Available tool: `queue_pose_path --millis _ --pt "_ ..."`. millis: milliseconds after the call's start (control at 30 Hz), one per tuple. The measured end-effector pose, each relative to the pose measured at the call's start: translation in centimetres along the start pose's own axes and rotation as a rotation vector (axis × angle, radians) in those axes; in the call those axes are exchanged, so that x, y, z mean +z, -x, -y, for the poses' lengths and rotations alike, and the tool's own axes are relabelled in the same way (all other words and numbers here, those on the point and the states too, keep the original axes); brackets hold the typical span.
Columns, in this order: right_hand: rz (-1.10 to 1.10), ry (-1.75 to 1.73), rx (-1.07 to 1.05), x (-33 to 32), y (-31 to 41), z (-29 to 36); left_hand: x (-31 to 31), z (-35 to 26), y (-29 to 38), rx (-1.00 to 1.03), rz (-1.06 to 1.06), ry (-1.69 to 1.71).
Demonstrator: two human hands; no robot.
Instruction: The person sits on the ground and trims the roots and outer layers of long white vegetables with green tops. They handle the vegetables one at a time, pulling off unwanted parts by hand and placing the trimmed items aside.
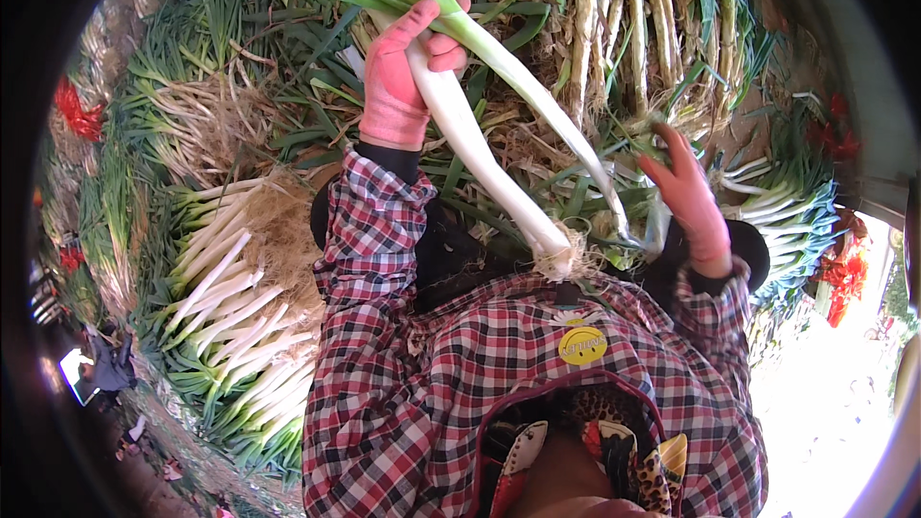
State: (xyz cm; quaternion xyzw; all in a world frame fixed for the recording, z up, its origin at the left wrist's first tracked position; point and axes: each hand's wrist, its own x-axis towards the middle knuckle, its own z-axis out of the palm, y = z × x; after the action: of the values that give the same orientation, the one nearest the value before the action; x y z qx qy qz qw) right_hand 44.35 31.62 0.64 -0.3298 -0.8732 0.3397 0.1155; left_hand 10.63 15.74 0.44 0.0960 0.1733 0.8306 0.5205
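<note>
My left hand (403, 79), in a pink glove, is wrapped around the upper shafts of large green onions. A thick white green onion (468, 129) slants down to its rooted base in front of my checked smock. A thinner green onion (547, 97) branches off to the right from the same grip, its lower end thin and bent. To the right, my right hand (687, 194), also pink-gloved, is slightly blurred with its fingers apart. A wisp of plant scrap (640, 133) lies close to its fingertips; contact is unclear.
Cleaned white green onions (223, 324) lie piled at left, roots inward. Unpeeled green onions (633, 29) with dry brown skins lie ahead. Another white-stalked pile (784, 223) is at right. Peeled leaves (496, 180) litter the ground before me. Red ties (845, 273) hang at far right.
</note>
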Motion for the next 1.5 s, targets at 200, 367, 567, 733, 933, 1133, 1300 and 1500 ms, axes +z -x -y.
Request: queue_pose_path --millis 200,367,567,733,933,1133,1300,1500 --pt "0.251 -0.110 -0.026 6.1 -3.1 9.5 -0.3 0.7 0.0 -0.033 -0.088 0.084" --pt "0.642 -0.937 0.252 3.0 -2.9 8.6 -0.4 0.5 0.5 -0.056 0.110 0.082" --pt "0.736 -1.081 0.419 3.1 -2.2 8.0 -0.1 0.8 0.9 -0.037 0.070 0.011" --pt "0.244 -0.399 -0.002 3.1 -1.5 9.4 0.5 1.2 0.8 -0.018 -0.103 -0.091" --pt "0.502 -0.332 0.011 2.6 -3.0 9.3 0.0 1.8 1.0 -0.073 -0.119 -0.171" --pt "0.540 -0.727 0.198 3.6 -2.9 7.2 -0.3 1.1 1.0 -0.166 -0.002 -0.142" --pt "0.565 -0.964 0.179 5.8 -1.2 5.1 -0.5 1.8 1.0 -0.157 0.173 -0.019" --pt "1.105 -0.613 0.054 8.5 0.7 -0.7 -0.3 2.5 0.4 -0.217 0.424 0.114"
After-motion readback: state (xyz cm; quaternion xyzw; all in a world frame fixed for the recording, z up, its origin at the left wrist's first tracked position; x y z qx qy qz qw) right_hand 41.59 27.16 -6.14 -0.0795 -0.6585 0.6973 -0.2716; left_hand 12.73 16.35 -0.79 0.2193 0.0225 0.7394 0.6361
